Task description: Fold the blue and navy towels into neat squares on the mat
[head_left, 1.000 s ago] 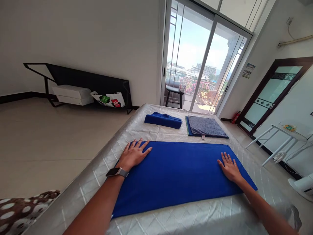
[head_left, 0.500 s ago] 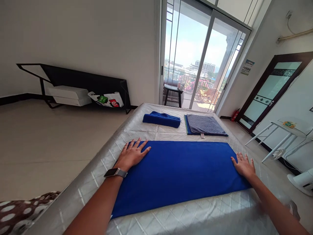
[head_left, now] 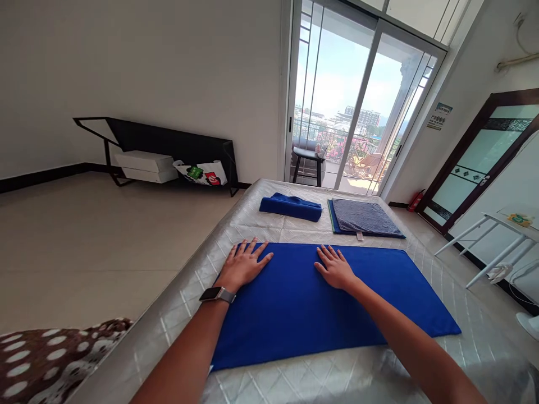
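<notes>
A blue towel (head_left: 295,314) lies spread flat across the silvery quilted mattress (head_left: 320,376). On its far left corner my left hand (head_left: 243,267) rests palm down, fingers spread; a watch is on that wrist. My right hand (head_left: 337,270) lies flat on the far middle part of the towel, its fingers apart. Beyond the towel sit a rolled blue cloth (head_left: 290,207) and, to its right, a folded grey cloth (head_left: 366,216) on top of a blue one with a small white tag.
Brown polka-dot fabric (head_left: 50,356) lies at the lower left. A black-framed rack (head_left: 168,137) with white boxes (head_left: 145,164) stands by the wall. Past the mattress is a sliding glass door (head_left: 328,106); a small white table (head_left: 501,224) stands at right.
My right hand has moved left from the towel's right edge to its middle. The left hand stays on the far left corner. The view has shifted slightly left.
</notes>
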Action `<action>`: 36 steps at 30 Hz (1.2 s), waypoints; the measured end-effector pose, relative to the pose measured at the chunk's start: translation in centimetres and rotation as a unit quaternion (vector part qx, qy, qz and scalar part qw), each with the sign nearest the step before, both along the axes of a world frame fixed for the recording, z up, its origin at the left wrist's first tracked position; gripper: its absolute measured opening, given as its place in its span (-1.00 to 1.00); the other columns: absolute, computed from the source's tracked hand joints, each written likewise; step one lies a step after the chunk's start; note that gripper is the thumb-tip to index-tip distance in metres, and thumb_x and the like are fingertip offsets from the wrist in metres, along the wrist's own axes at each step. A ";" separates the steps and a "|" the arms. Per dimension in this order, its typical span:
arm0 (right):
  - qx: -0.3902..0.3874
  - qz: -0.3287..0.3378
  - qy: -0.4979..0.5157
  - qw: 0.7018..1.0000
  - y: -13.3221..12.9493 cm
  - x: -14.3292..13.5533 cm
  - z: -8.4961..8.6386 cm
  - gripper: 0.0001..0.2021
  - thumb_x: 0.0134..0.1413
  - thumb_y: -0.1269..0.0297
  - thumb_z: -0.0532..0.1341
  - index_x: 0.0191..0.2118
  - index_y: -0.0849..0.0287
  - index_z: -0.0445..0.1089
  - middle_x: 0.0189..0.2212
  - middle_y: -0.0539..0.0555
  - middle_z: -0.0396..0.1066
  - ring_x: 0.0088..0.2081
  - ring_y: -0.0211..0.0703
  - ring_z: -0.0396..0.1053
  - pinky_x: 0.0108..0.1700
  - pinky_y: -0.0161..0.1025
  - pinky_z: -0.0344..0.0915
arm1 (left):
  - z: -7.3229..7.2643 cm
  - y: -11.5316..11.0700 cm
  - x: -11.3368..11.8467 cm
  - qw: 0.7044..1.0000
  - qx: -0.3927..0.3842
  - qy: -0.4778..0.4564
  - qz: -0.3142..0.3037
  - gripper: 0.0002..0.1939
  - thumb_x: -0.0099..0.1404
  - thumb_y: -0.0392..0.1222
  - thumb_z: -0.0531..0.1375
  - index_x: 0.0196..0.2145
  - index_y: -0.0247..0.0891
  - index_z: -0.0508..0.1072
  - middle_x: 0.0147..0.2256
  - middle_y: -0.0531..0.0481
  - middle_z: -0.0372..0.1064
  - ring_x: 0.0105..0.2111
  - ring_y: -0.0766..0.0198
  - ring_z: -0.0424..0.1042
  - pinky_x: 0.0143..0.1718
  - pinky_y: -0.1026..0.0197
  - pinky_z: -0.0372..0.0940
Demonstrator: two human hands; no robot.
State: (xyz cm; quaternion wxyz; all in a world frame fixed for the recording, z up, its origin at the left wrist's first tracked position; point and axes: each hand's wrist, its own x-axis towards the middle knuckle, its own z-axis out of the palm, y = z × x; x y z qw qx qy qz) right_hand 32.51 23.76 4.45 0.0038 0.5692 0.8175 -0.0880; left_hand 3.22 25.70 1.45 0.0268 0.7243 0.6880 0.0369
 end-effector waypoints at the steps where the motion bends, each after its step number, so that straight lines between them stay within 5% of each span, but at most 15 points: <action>1: -0.002 -0.003 0.001 1.000 0.3 0.3 -0.2 -0.36 0.41 -0.07 -0.27 0.48 0.03 -0.25 0.46 0.00 -0.23 0.46 -0.12 -0.30 0.43 -0.02 -0.29 | 0.1 0.0 0.0 1.000 -0.003 -0.002 0.001 -0.31 0.44 0.23 -0.16 0.41 -0.05 0.00 0.43 -0.07 -0.08 0.41 -0.07 -0.13 0.38 -0.15 -0.21; 6: -0.001 -0.073 -0.032 0.997 0.9 6.2 -1.0 -0.34 0.40 -0.10 -0.28 0.47 0.09 -0.20 0.46 0.00 -0.21 0.46 -0.16 -0.34 0.43 -0.07 -0.35 | 0.1 0.0 0.0 1.000 -0.013 -0.004 0.002 -0.31 0.44 0.23 -0.13 0.41 -0.05 -0.01 0.43 -0.08 -0.11 0.41 -0.06 -0.13 0.38 -0.15 -0.23; 14: -0.001 -0.282 -0.073 0.957 1.2 23.3 -0.7 -0.34 0.40 0.03 -0.29 0.47 0.28 -0.20 0.47 0.12 -0.22 0.45 -0.10 -0.27 0.43 -0.05 -0.26 | 0.1 0.0 -0.2 1.000 -0.014 0.012 -0.001 -0.31 0.44 0.24 -0.15 0.41 -0.03 -0.02 0.43 -0.06 -0.10 0.41 -0.05 -0.11 0.37 -0.16 -0.18; 18: 0.010 -0.318 -0.064 0.946 1.1 27.1 -1.6 -0.31 0.39 -0.01 -0.30 0.47 0.28 -0.21 0.47 0.11 -0.22 0.45 -0.08 -0.24 0.43 -0.06 -0.23 | -0.3 0.1 -0.4 0.999 -0.012 0.033 0.004 -0.34 0.46 0.19 -0.15 0.42 -0.05 -0.04 0.43 -0.10 -0.12 0.41 -0.06 -0.10 0.37 -0.18 -0.15; 23: 0.025 -0.318 -0.072 0.945 1.2 26.8 -2.1 -0.31 0.38 -0.03 -0.30 0.47 0.24 -0.19 0.46 0.12 -0.18 0.44 -0.03 -0.19 0.42 0.03 -0.17 | -0.2 0.1 -0.2 0.999 -0.007 0.043 0.000 -0.36 0.47 0.16 -0.14 0.41 -0.04 -0.03 0.43 -0.09 -0.12 0.41 -0.05 -0.10 0.37 -0.16 -0.15; 29: 0.038 -0.342 -0.168 0.924 1.0 24.6 -0.1 -0.37 0.38 0.09 -0.21 0.43 0.31 -0.02 0.43 0.20 -0.06 0.44 0.06 -0.18 0.41 0.16 -0.24 | 0.4 -0.2 0.3 1.000 -0.009 0.026 0.009 -0.36 0.47 0.18 -0.13 0.41 -0.04 -0.02 0.43 -0.10 -0.13 0.41 -0.05 -0.10 0.38 -0.14 -0.15; 33: 0.126 -0.278 -0.190 0.933 1.3 18.9 1.2 -0.42 0.31 0.37 -0.15 0.39 0.37 0.07 0.40 0.26 0.02 0.44 0.06 -0.15 0.41 0.14 -0.25 | 0.1 -0.2 0.3 1.000 0.008 0.004 0.005 -0.35 0.45 0.19 -0.10 0.40 -0.04 0.03 0.42 -0.08 -0.10 0.40 -0.07 -0.09 0.38 -0.15 -0.16; 36: 0.125 -0.179 -0.115 0.969 1.4 11.8 1.0 -0.42 0.36 0.24 -0.15 0.42 0.28 0.04 0.41 0.20 -0.01 0.43 0.00 -0.11 0.40 0.03 -0.18 | 0.1 -0.2 0.2 1.000 0.010 0.003 0.001 -0.35 0.45 0.19 -0.08 0.40 -0.05 0.04 0.42 -0.10 -0.09 0.40 -0.09 -0.08 0.38 -0.14 -0.18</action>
